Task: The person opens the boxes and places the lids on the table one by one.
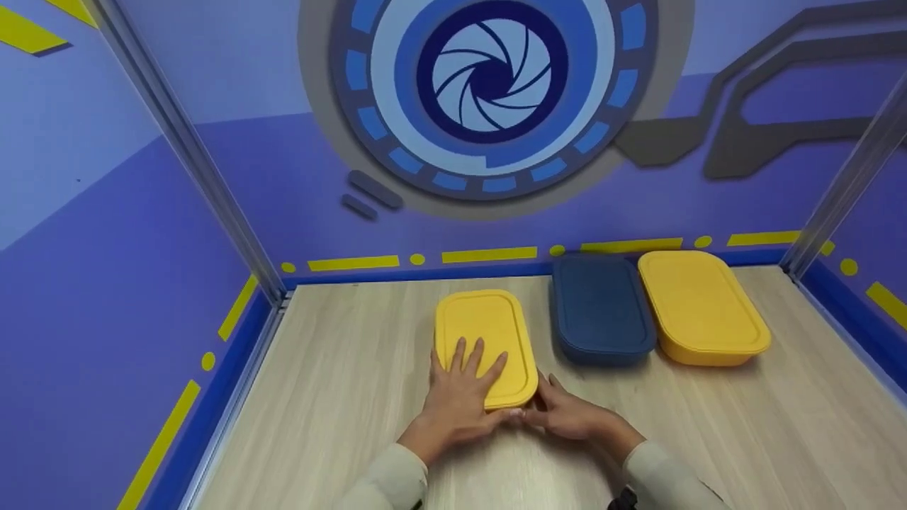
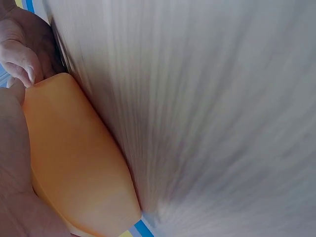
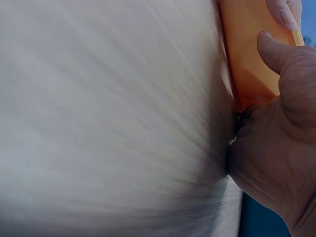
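A yellow lidded food container [image 1: 489,322] with rounded corners lies on the wooden table, long side running away from me. My left hand [image 1: 459,397] rests on its lid, fingers spread and straight, the thumb down at the near edge. At the near right corner, my right hand [image 1: 567,414] holds the container, its thumb on the near end and its fingers along the right side. The two thumbs come close together at the near end. In the left wrist view, the container's side wall [image 2: 79,153] shows down to the table. In the right wrist view, the right hand's lower fingers are partly hidden.
To the right, a dark blue lidded container [image 1: 602,308] stands near the back wall, close beside another yellow container [image 1: 701,304]. Printed panels with metal corner posts [image 1: 191,156] enclose the wooden table [image 1: 340,368] at the back and both sides.
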